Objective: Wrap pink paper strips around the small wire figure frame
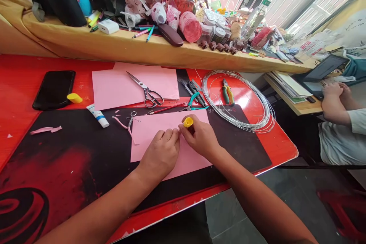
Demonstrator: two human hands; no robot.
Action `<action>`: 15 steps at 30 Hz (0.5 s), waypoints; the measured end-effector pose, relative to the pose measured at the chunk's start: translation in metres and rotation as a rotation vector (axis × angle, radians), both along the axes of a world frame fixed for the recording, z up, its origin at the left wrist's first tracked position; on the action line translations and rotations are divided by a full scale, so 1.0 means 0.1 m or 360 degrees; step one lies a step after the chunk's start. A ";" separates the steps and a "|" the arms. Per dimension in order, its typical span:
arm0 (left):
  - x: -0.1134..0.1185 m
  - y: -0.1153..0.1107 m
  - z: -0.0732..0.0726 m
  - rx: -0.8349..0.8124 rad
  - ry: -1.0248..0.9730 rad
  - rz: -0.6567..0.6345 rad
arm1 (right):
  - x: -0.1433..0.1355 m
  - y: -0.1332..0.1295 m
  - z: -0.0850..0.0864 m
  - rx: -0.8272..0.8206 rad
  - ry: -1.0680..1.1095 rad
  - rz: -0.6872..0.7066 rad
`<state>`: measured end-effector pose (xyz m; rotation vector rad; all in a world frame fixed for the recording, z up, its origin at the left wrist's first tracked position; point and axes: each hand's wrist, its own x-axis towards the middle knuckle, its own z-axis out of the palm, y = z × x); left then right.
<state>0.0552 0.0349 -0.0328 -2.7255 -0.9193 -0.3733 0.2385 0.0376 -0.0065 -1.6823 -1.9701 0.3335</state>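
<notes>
My right hand (200, 137) is closed around a yellow glue stick (188, 122), its round end pointing up. My left hand (161, 150) is closed beside it, fingertips pinched together; whatever they hold is hidden. Both hands are over a sheet of pink paper (148, 122) on the black desk mat (108, 171). Left of the sheet lies a wire piece (130, 122) with a coiled part and pink-wrapped ends. A yellow cap (74, 98) sits by the phone, and a white-and-blue tube (98, 116) lies nearer the paper. A pink paper strip (45, 130) rests at the mat's left.
Scissors (145, 90) lie on more pink paper (111, 87). Behind my hands are cutters (194, 92) and teal-handled pliers (193, 101). A wire coil (267, 112) surrounds yellow-green pliers (228, 92). A phone (54, 89) lies left. Another person (337, 122) sits at right.
</notes>
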 end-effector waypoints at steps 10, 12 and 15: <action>0.00 -0.01 -0.01 -0.0031 0.0007 -0.0009 | 0.04 -0.02 0.06 -0.0127 -0.0233 0.0020; 0.00 -0.01 0.00 -0.0032 0.0023 -0.0005 | 0.06 -0.03 0.07 -0.0149 -0.0206 -0.0008; 0.01 -0.01 0.02 -0.0048 0.0058 0.0010 | 0.10 -0.04 0.06 -0.0154 -0.0194 -0.0049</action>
